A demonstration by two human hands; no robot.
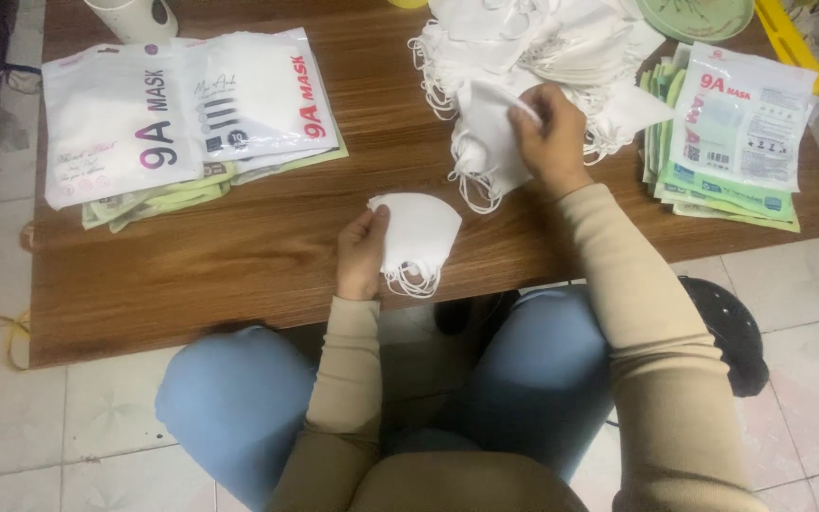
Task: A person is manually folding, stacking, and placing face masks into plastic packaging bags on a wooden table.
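My left hand (362, 251) holds a folded white face mask (419, 237) by its left edge, its ear loops hanging over the near edge of the low wooden table (258, 256). My right hand (550, 137) reaches further back and pinches another white mask (485, 128) at the front of a big heap of loose white masks (533, 47). The two hands are about a hand's width apart.
A stack of flat mask packets (182, 114), white on top and green below, lies at the table's left. Another stack of packets (737, 137) lies at the right. A green plate (694, 17) and a white cup (135, 17) stand at the back. My knees are under the table on a tiled floor.
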